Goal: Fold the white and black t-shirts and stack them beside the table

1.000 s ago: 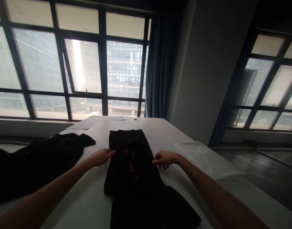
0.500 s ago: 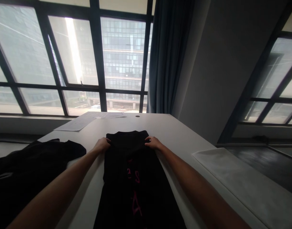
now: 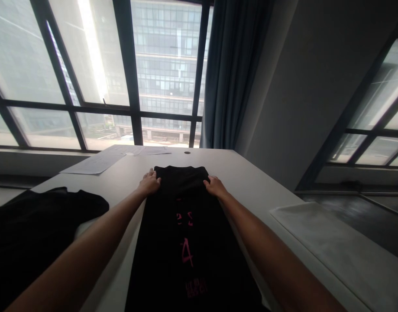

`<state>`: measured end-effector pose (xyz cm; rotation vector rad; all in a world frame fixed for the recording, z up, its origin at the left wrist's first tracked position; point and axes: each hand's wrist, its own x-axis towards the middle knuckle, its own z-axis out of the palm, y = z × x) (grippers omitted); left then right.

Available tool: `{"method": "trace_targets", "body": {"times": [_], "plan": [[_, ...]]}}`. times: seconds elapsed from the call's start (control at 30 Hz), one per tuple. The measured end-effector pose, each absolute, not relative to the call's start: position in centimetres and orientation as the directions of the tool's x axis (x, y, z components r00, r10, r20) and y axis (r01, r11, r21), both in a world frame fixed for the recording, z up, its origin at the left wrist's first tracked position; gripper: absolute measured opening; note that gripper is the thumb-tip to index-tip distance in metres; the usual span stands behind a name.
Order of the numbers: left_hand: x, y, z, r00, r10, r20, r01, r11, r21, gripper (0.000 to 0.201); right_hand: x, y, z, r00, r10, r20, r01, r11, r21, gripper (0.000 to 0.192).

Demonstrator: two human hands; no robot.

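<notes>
On the white tabletop (image 3: 247, 184), a long, black, pink-lettered fabric garment (image 3: 166, 234) is lying lengthwise; near its far corners, the left hand (image 3: 150, 182) and right hand (image 3: 215, 186) are pinching its edges with their fingers; thin white paper sheets (image 3: 91, 164) are lying beyond.

"How does the black garment (image 3: 166, 242) lie?"
"Lengthwise on the white table (image 3: 244, 182), in a long panel, looking wider toward the near side. Its lower end runs out of view."
"And the far edge?"
"Slightly wavy, with shallow creases just below it. The fabric is held at both far corners."
"Any marking?"
"A pink print (image 3: 186, 253) down the middle: small curved characters, then a larger one like a 4, then a dim block too blurred to read."
</notes>
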<state>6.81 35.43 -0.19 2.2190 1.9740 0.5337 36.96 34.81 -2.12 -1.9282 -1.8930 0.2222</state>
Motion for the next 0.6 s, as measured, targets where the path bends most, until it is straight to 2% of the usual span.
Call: {"method": "trace_targets", "body": {"times": [0.2, 0.37, 0.43, 0.6], "plan": [[7.8, 24.3, -0.4, 0.313, 0.943, 0.114, 0.903, -0.333, 0.273, 0.063, 39.2, 25.5, -1.7, -0.186, 0.982, 0.016, 0.910, 0.179, -0.374, 0.069], [7.8, 13.5, -0.8, 0.482, 0.876, 0.000, 0.840, -0.462, 0.285, 0.071, 38.9, 16.2, -0.8, -0.280, 0.954, -0.103, 0.904, 0.226, -0.364, 0.080], [7.5, 9.9, -1.2, 0.511, 0.859, -0.038, 0.825, -0.477, 0.302, 0.072, 38.5, 12.9, -0.5, -0.291, 0.948, -0.129, 0.916, 0.237, -0.322, 0.077], [6.0, 3.0, -1.3, 0.612, 0.788, -0.065, 0.760, -0.564, 0.322, 0.067, 37.6, 6.3, -0.3, -0.265, 0.959, -0.099, 0.956, 0.249, -0.154, 0.052]]}}
